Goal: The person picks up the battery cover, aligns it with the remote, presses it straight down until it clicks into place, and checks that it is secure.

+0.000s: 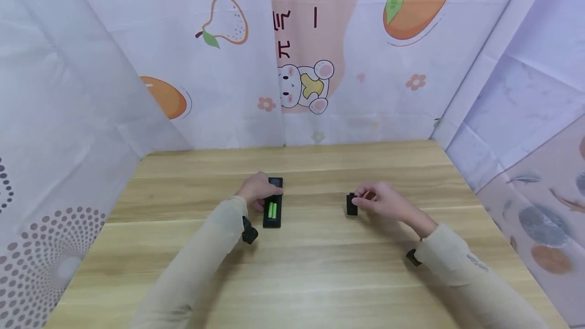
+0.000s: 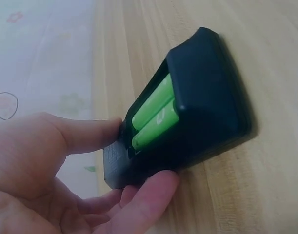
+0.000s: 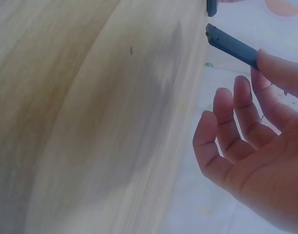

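A black remote control [image 1: 272,223] lies face down on the table, its battery bay uncovered. Two green batteries [image 2: 156,119] sit side by side in the bay. My left hand [image 1: 258,189] grips the remote at its far end, thumb on top near the batteries' ends and fingers along the side. To the right, my right hand [image 1: 381,199] pinches a small black battery cover [image 1: 351,206] between thumb and index finger. In the right wrist view the cover [image 3: 234,46] is seen edge-on, with the other fingers [image 3: 226,112] loosely bent.
The wood-grain table [image 1: 320,268] meets a printed fabric curtain [image 1: 228,126] at its back edge, with more fabric at both sides. Dark wrist cameras [image 1: 249,231] sit at the cuffs. Bare tabletop separates the remote from the cover.
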`<state>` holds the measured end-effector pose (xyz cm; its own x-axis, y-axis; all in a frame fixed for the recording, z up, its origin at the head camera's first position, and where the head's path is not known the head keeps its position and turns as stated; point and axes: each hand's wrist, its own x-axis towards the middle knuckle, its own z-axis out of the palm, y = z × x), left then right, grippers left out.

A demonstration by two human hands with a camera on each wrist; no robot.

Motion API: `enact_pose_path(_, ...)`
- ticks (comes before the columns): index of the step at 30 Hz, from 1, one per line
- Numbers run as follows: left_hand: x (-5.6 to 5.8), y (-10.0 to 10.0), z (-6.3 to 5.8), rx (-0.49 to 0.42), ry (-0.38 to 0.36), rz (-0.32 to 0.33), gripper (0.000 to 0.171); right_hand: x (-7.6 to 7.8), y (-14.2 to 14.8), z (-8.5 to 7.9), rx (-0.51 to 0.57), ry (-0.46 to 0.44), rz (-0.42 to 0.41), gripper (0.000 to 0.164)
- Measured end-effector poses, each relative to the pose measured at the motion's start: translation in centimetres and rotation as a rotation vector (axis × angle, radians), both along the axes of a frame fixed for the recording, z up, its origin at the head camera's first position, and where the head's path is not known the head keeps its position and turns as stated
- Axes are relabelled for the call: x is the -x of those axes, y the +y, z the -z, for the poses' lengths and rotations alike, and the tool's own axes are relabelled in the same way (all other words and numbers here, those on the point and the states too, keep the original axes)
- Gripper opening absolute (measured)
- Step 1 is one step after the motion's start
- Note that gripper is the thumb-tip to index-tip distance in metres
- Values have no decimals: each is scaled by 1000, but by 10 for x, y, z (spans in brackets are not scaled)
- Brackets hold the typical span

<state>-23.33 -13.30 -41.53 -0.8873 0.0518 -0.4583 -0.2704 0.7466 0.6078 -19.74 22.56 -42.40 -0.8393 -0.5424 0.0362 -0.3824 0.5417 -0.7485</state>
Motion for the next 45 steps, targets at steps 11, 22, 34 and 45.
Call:
enact_pose_path(11, -2, 3, 4, -40, 30, 1, 40, -2, 1, -1, 8, -16, -6, 12)
enact_pose_path(22, -7, 3, 7, -140, 1, -19, 43, -3, -1, -3, 4, -44, -17, 15)
enact_pose_path(34, -5, 3, 9, -79, 94, 6, 50, 3, 3, 4, 12, -48, -7, 15)
enact_pose_path(45, -9, -8, 18, -256, 40, -20, 45, 0, 3, -2, 10, -38, 16, 17)
